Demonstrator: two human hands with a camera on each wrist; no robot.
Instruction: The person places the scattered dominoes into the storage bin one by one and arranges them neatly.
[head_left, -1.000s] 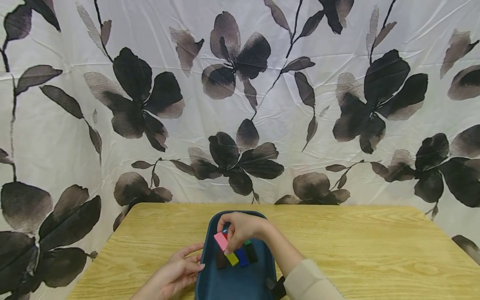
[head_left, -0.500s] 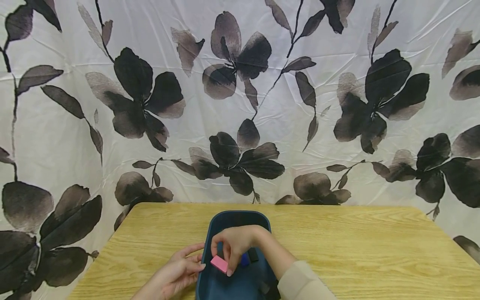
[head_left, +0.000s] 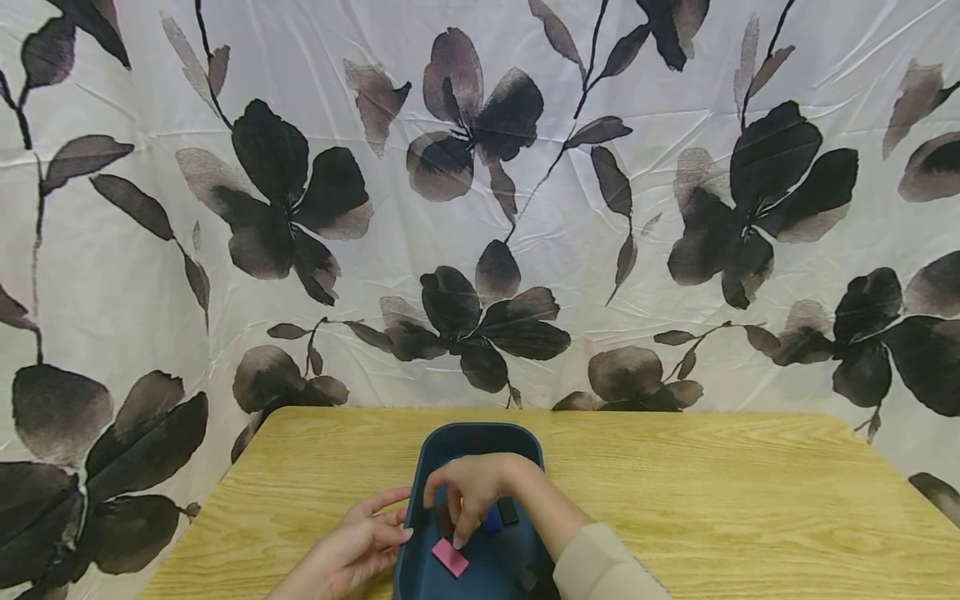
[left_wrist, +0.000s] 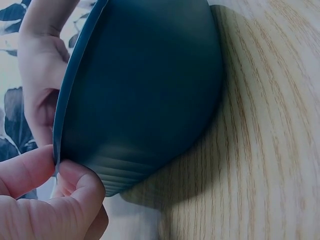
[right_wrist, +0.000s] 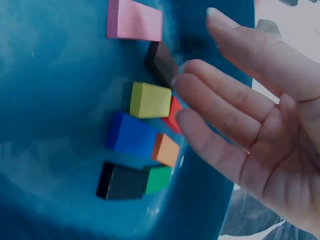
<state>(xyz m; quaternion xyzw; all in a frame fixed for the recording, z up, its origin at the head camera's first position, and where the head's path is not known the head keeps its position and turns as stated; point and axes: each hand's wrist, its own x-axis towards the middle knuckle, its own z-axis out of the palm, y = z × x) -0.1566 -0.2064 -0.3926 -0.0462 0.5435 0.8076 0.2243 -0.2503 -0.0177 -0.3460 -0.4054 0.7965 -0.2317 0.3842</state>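
Note:
My left hand [head_left: 351,540] pinches the left rim of a dark blue plastic bin [left_wrist: 145,70] between thumb and fingers, plain in the left wrist view. Inside the bin, my right hand [head_left: 474,493] hovers with fingers spread and holds nothing. Just below its fingertips a pink block [head_left: 450,557] lies flat on the bin floor. The right wrist view shows this block beside a dark brown block [right_wrist: 162,65], a yellow block [right_wrist: 151,101] and a red block [right_wrist: 173,116]. Further along are a blue block [right_wrist: 131,133], an orange block [right_wrist: 165,150], a black block [right_wrist: 122,181] and a green block [right_wrist: 158,179].
The bin stands on a light wood-grain table [head_left: 712,500], around its middle. A white curtain with dark flowers [head_left: 480,208] hangs behind the table. A dark object [head_left: 531,579] shows near the bin's front right, by the right sleeve [head_left: 606,567].
My right hand brought the pink block toward the near end of the bin, set it down and let go of it. My left hand has stayed at the rim.

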